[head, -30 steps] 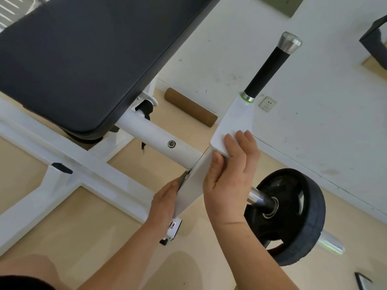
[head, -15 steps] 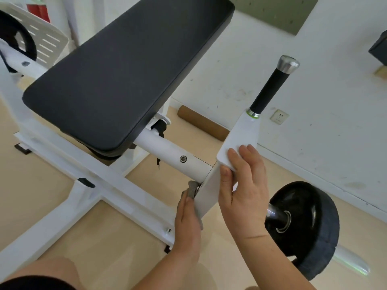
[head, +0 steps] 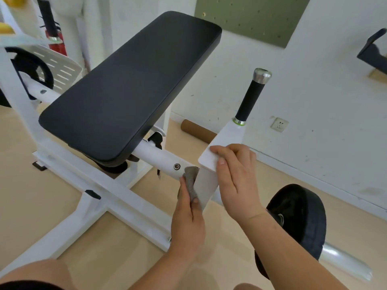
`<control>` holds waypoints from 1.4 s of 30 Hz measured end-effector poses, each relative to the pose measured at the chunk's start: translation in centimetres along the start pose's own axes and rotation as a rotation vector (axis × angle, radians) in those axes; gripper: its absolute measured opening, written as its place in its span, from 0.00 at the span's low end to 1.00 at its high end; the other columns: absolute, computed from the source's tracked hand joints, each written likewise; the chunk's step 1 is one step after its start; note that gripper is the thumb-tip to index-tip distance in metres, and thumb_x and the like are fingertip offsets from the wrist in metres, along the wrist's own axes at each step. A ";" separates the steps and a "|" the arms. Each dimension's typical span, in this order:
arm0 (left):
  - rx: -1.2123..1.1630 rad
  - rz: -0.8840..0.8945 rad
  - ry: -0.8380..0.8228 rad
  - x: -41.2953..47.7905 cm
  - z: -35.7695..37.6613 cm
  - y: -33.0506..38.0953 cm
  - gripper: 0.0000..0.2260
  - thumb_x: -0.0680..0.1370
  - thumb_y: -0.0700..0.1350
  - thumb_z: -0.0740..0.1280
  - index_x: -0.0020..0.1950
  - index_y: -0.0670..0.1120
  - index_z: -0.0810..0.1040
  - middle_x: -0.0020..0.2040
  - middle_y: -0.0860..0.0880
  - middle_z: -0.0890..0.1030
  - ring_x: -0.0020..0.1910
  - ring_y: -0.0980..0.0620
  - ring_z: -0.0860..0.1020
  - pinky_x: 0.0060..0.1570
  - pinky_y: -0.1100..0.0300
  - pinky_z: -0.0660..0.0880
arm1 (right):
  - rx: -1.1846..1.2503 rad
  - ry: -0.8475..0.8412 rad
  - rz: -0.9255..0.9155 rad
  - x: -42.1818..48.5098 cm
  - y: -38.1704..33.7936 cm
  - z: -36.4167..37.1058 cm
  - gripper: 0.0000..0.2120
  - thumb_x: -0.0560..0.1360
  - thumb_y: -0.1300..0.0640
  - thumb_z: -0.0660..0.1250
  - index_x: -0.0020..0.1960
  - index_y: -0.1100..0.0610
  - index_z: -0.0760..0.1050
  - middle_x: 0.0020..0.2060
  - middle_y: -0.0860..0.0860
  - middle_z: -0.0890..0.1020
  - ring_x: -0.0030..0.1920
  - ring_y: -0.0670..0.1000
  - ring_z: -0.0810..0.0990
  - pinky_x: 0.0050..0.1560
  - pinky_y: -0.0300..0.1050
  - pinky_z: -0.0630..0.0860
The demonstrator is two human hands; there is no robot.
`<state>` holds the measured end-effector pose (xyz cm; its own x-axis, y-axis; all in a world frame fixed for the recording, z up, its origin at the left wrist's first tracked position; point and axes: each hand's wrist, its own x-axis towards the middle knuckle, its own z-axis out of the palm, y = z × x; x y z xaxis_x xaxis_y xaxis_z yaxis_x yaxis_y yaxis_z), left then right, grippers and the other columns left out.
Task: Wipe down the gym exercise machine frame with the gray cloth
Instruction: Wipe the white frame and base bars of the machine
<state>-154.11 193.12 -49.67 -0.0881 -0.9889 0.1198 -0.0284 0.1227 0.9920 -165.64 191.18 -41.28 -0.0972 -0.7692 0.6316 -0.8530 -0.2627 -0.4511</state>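
Left hand (head: 188, 222) grips the crumpled gray fabric cloth (head: 191, 181), thumb on the near side and fingers tucked behind. It presses the cloth against the left edge of the flat white lever plate (head: 206, 186), right where that plate meets the white round cross tube (head: 159, 158). Right hand (head: 236, 181) holds the same plate from the other side, fingers bent over its upper corner and thumb on the near face. It appears to steady the lever while the other hand wipes.

The job looks to be somewhere in its middle, though the paint gives no clear sign of which parts are already clean. The cloth sits at the joint of plate and tube, on the white-painted steel machine frame (head: 117, 197). The low floor beams (head: 69, 231), the upright post at the far left (head: 19, 91) and the stem below the black foam handle grip (head: 250, 99) all lie well away from the cloth. I would guess they are left to do. The black padded rest (head: 129, 86) and the black round weight plate (head: 299, 222) are not frame and probably need no wiping.

Both forearms reach in from the lower edge of the view, angled forward. The left wrist is fairly straight, the hand turned edge-on to the plate. The right hand shows its back to the camera, knuckles raised. The two hands are near each other with only the plate between them.
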 end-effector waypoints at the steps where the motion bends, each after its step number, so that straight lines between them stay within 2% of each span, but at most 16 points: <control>1: 0.036 0.031 0.035 0.1 0.2 0.5 0.28 0.87 0.45 0.54 0.80 0.70 0.48 0.77 0.59 0.69 0.71 0.56 0.73 0.66 0.58 0.74 | 0.022 -0.009 -0.012 0.1 0.3 0.1 0.21 0.84 0.49 0.51 0.66 0.52 0.78 0.56 0.41 0.68 0.61 0.42 0.65 0.64 0.31 0.60; 5: 0.100 0.190 0.136 1.2 0.5 1.8 0.26 0.84 0.55 0.56 0.81 0.69 0.53 0.64 0.63 0.79 0.57 0.61 0.80 0.50 0.66 0.79 | 0.213 -0.087 0.012 0.3 1.3 0.4 0.20 0.83 0.50 0.52 0.67 0.53 0.77 0.67 0.45 0.73 0.75 0.48 0.64 0.76 0.44 0.60; 8: 0.153 0.146 0.110 0.4 0.4 -0.6 0.25 0.86 0.52 0.55 0.81 0.69 0.52 0.57 0.57 0.80 0.48 0.57 0.80 0.42 0.72 0.73 | 0.290 -0.100 0.038 0.3 1.4 0.5 0.20 0.82 0.49 0.53 0.66 0.53 0.77 0.71 0.46 0.73 0.79 0.48 0.59 0.80 0.48 0.55; 11: 0.088 -0.077 0.042 -1.1 1.1 -3.1 0.24 0.87 0.48 0.53 0.82 0.61 0.53 0.73 0.53 0.72 0.64 0.59 0.74 0.56 0.73 0.69 | 0.306 -0.098 0.054 0.2 1.2 0.5 0.21 0.82 0.47 0.52 0.66 0.52 0.77 0.70 0.45 0.73 0.79 0.48 0.60 0.79 0.48 0.56; 14: -0.084 -0.178 0.072 -0.9 2.3 -0.8 0.27 0.87 0.55 0.52 0.84 0.60 0.44 0.83 0.60 0.51 0.80 0.63 0.54 0.79 0.57 0.57 | 0.309 -0.089 0.049 0.2 1.3 0.6 0.20 0.82 0.48 0.52 0.66 0.53 0.77 0.70 0.46 0.73 0.78 0.49 0.61 0.79 0.50 0.58; 18: -0.175 -0.045 0.050 -0.7 3.2 3.3 0.36 0.76 0.77 0.44 0.78 0.70 0.33 0.75 0.78 0.34 0.76 0.73 0.35 0.81 0.51 0.44 | 0.373 -0.060 0.073 0.0 1.3 1.0 0.20 0.81 0.50 0.53 0.64 0.55 0.77 0.70 0.48 0.74 0.78 0.48 0.61 0.79 0.52 0.58; 22: -0.241 -0.052 0.019 -2.8 3.9 3.0 0.30 0.78 0.75 0.44 0.74 0.75 0.30 0.76 0.74 0.32 0.79 0.67 0.37 0.81 0.51 0.44 | 0.418 -0.079 0.100 0.0 1.4 1.0 0.22 0.79 0.49 0.51 0.65 0.54 0.77 0.71 0.47 0.73 0.79 0.47 0.59 0.80 0.51 0.55; 24: -0.275 -0.315 0.114 -2.2 4.0 0.8 0.27 0.85 0.63 0.46 0.79 0.67 0.34 0.82 0.62 0.36 0.82 0.59 0.42 0.81 0.49 0.48 | 0.411 -0.106 0.092 0.0 1.5 0.9 0.23 0.78 0.49 0.51 0.66 0.52 0.76 0.71 0.46 0.72 0.79 0.47 0.58 0.80 0.51 0.55; 27: -0.400 -0.724 0.206 -0.6 3.3 -1.7 0.25 0.88 0.53 0.48 0.84 0.48 0.49 0.83 0.41 0.55 0.81 0.40 0.56 0.78 0.39 0.55 | 0.384 -0.109 0.087 -0.2 1.5 0.9 0.22 0.79 0.47 0.50 0.67 0.48 0.74 0.72 0.44 0.71 0.80 0.46 0.57 0.80 0.52 0.55; 29: -0.477 -0.708 0.210 -0.2 4.7 -0.2 0.26 0.88 0.56 0.49 0.84 0.52 0.47 0.84 0.42 0.52 0.82 0.40 0.53 0.79 0.38 0.53 | 0.361 -0.102 0.070 -0.3 1.5 0.8 0.22 0.80 0.47 0.50 0.68 0.49 0.74 0.73 0.44 0.70 0.80 0.46 0.57 0.80 0.52 0.55; 32: -0.481 -0.482 0.122 -2.3 7.1 1.9 0.26 0.85 0.64 0.48 0.80 0.69 0.39 0.83 0.63 0.45 0.81 0.59 0.48 0.77 0.55 0.50 | 0.311 -0.080 0.047 -0.4 1.5 0.8 0.21 0.82 0.48 0.50 0.68 0.52 0.74 0.73 0.47 0.71 0.80 0.48 0.57 0.80 0.54 0.57; 34: -0.452 -0.438 0.134 -2.9 7.0 1.1 0.26 0.85 0.64 0.46 0.79 0.69 0.35 0.82 0.66 0.42 0.81 0.62 0.47 0.74 0.59 0.49 | 0.303 -0.059 0.046 -0.6 1.5 0.9 0.21 0.83 0.48 0.50 0.68 0.53 0.74 0.73 0.47 0.71 0.80 0.47 0.57 0.80 0.54 0.58; 37: -0.492 -0.651 0.256 -0.9 4.7 -3.9 0.25 0.87 0.59 0.49 0.83 0.54 0.53 0.83 0.52 0.57 0.80 0.50 0.61 0.78 0.51 0.58 | 0.301 -0.050 0.061 -0.8 1.4 1.0 0.23 0.84 0.46 0.49 0.69 0.54 0.74 0.73 0.46 0.71 0.80 0.46 0.56 0.80 0.54 0.57; 39: -0.664 -0.787 0.286 0.2 4.0 -6.0 0.15 0.86 0.56 0.55 0.67 0.50 0.71 0.67 0.42 0.73 0.62 0.44 0.75 0.68 0.44 0.72 | 0.292 -0.042 0.065 -0.9 1.4 1.1 0.23 0.84 0.45 0.48 0.69 0.52 0.74 0.74 0.45 0.70 0.80 0.46 0.56 0.80 0.54 0.57; 41: -0.669 -0.798 0.282 0.6 5.3 -5.6 0.11 0.83 0.53 0.60 0.58 0.48 0.74 0.56 0.37 0.76 0.52 0.40 0.76 0.55 0.44 0.75 | 0.287 -0.017 0.051 -1.0 1.5 1.4 0.23 0.84 0.46 0.48 0.69 0.52 0.74 0.73 0.46 0.71 0.80 0.47 0.57 0.80 0.54 0.58; 42: -0.618 -0.806 0.303 0.9 6.5 -5.8 0.16 0.83 0.53 0.60 0.66 0.46 0.74 0.63 0.35 0.76 0.60 0.38 0.76 0.62 0.43 0.73 | 0.284 0.003 0.045 -1.0 1.5 1.6 0.23 0.85 0.46 0.48 0.69 0.53 0.74 0.73 0.46 0.71 0.80 0.47 0.58 0.80 0.53 0.58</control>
<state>-160.54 192.10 -55.61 -0.0144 -0.7491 -0.6623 0.5509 -0.5587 0.6200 -166.02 190.63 -43.66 -0.1329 -0.7822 0.6086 -0.6698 -0.3817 -0.6369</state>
